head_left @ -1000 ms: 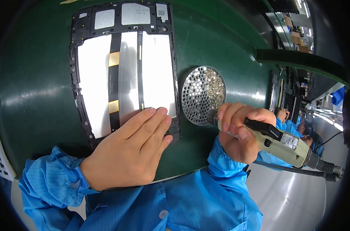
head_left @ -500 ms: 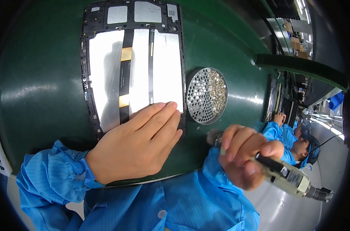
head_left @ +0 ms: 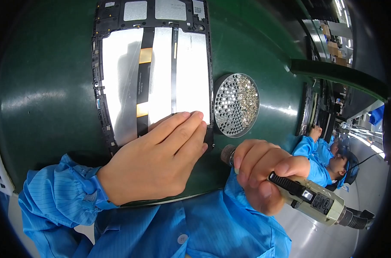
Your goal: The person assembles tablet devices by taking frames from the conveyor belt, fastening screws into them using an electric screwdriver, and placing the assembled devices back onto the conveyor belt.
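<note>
An opened tablet (head_left: 161,81), with a black frame, silver panels and dark flex strips, lies on the green work table. My left hand (head_left: 156,157) rests flat across its near end, fingers stretched out and close together, hiding part of that end. In my right hand (head_left: 264,172) is a beige electric screwdriver (head_left: 320,202), gripped with the fingers wrapped round its body. The screwdriver's dark, rounded front end points left, near the tablet's near right corner but apart from it. Its bit cannot be made out.
A round metal dish (head_left: 237,105) stands just right of the tablet, with a grid of holes and many tiny screws. A green bar (head_left: 337,75) crosses at the upper right. Further right, a person in blue (head_left: 318,159) works beside dark panels.
My right hand has brought the screwdriver a little left, towards the tablet's near corner. The view has shifted slightly, and my left hand still lies on the tablet.
</note>
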`<state>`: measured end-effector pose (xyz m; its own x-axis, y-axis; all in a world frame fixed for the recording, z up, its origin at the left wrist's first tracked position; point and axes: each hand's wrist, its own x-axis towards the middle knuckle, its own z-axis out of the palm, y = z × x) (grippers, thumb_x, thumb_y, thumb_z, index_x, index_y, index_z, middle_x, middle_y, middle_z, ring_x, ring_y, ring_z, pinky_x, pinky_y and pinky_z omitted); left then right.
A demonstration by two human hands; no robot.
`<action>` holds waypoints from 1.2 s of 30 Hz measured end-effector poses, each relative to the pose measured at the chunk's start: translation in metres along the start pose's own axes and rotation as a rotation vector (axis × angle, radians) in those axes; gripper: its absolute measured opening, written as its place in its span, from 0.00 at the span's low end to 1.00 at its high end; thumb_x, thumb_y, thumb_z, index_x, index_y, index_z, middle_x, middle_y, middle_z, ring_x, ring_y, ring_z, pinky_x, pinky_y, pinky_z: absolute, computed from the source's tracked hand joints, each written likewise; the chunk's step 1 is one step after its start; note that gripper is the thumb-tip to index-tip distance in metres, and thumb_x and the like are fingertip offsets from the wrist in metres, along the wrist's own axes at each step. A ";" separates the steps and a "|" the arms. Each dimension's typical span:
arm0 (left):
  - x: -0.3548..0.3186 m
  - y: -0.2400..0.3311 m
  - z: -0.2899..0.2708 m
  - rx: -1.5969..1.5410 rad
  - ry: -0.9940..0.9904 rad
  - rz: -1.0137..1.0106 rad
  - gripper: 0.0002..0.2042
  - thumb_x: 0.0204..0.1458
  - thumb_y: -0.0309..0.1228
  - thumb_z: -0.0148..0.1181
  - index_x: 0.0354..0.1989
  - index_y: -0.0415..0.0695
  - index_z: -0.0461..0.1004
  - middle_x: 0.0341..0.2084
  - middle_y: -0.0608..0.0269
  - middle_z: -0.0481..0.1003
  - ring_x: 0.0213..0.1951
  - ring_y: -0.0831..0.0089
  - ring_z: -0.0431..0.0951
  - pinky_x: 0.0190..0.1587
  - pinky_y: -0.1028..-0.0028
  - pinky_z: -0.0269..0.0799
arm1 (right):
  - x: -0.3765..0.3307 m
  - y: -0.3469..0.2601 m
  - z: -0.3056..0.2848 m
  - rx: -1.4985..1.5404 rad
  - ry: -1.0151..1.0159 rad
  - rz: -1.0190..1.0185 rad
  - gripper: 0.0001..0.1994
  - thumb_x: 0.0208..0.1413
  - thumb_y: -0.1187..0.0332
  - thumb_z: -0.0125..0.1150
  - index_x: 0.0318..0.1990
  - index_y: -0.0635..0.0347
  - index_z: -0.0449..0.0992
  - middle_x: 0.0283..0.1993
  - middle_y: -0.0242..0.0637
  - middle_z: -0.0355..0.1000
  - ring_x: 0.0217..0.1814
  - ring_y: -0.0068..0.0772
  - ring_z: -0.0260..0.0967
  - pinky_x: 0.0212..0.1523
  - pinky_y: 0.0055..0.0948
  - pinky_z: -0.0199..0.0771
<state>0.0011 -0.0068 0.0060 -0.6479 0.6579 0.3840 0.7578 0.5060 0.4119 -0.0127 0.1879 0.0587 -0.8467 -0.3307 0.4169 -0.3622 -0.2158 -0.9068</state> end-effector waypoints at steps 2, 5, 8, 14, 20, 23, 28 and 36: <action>0.000 0.000 0.000 -0.002 0.002 -0.007 0.10 0.48 0.27 0.60 0.38 0.38 0.80 0.46 0.46 0.74 0.54 0.54 0.71 0.59 0.62 0.63 | 0.000 0.000 0.000 -0.007 -0.012 -0.001 0.18 0.44 0.80 0.58 0.45 0.65 0.64 0.20 0.40 0.66 0.20 0.35 0.66 0.25 0.39 0.71; 0.000 -0.001 0.004 0.001 0.027 -0.011 0.09 0.49 0.27 0.61 0.37 0.38 0.81 0.45 0.47 0.75 0.53 0.55 0.71 0.59 0.62 0.64 | 0.001 0.001 -0.001 -0.016 -0.040 0.006 0.18 0.44 0.80 0.58 0.45 0.64 0.64 0.21 0.40 0.66 0.20 0.35 0.66 0.26 0.39 0.71; 0.000 -0.001 0.005 0.026 0.036 -0.002 0.09 0.49 0.28 0.62 0.37 0.38 0.81 0.45 0.47 0.75 0.52 0.55 0.72 0.58 0.63 0.65 | 0.002 0.001 -0.001 -0.018 -0.070 0.011 0.18 0.43 0.81 0.58 0.44 0.64 0.63 0.21 0.40 0.66 0.20 0.35 0.66 0.26 0.39 0.72; -0.001 -0.001 0.004 0.000 0.043 -0.024 0.09 0.49 0.28 0.62 0.36 0.38 0.81 0.45 0.48 0.75 0.52 0.55 0.72 0.58 0.63 0.65 | 0.002 0.003 -0.001 -0.034 -0.121 0.004 0.18 0.43 0.81 0.57 0.44 0.64 0.62 0.21 0.39 0.66 0.20 0.35 0.66 0.26 0.40 0.72; 0.001 -0.002 0.000 0.002 -0.001 0.023 0.10 0.49 0.27 0.60 0.39 0.38 0.79 0.46 0.46 0.74 0.53 0.54 0.71 0.59 0.61 0.64 | 0.002 0.000 -0.016 0.009 -0.005 -0.023 0.18 0.46 0.76 0.58 0.46 0.62 0.63 0.20 0.36 0.64 0.19 0.33 0.64 0.25 0.37 0.69; -0.001 0.000 0.001 0.014 -0.018 0.028 0.11 0.48 0.26 0.60 0.41 0.38 0.79 0.46 0.46 0.74 0.54 0.53 0.71 0.60 0.61 0.63 | 0.001 0.003 -0.030 -0.044 0.149 -0.035 0.17 0.49 0.73 0.55 0.48 0.59 0.63 0.21 0.36 0.62 0.21 0.32 0.62 0.27 0.36 0.65; 0.001 -0.002 -0.001 -0.005 -0.040 0.018 0.11 0.46 0.25 0.61 0.40 0.38 0.79 0.46 0.45 0.74 0.54 0.52 0.71 0.60 0.60 0.63 | -0.001 0.011 -0.041 -0.045 0.236 -0.016 0.17 0.48 0.75 0.55 0.47 0.61 0.64 0.21 0.38 0.63 0.23 0.34 0.63 0.30 0.38 0.66; 0.001 -0.002 -0.001 -0.001 -0.034 0.020 0.12 0.46 0.25 0.61 0.40 0.39 0.79 0.46 0.46 0.74 0.54 0.53 0.71 0.59 0.61 0.64 | -0.003 0.014 -0.038 -0.022 0.211 -0.003 0.16 0.49 0.76 0.55 0.47 0.62 0.64 0.21 0.39 0.64 0.23 0.34 0.64 0.30 0.38 0.67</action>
<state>-0.0011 -0.0074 0.0065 -0.6300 0.6863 0.3634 0.7703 0.4925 0.4052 -0.0304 0.2205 0.0422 -0.9075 -0.1300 0.3994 -0.3714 -0.1959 -0.9076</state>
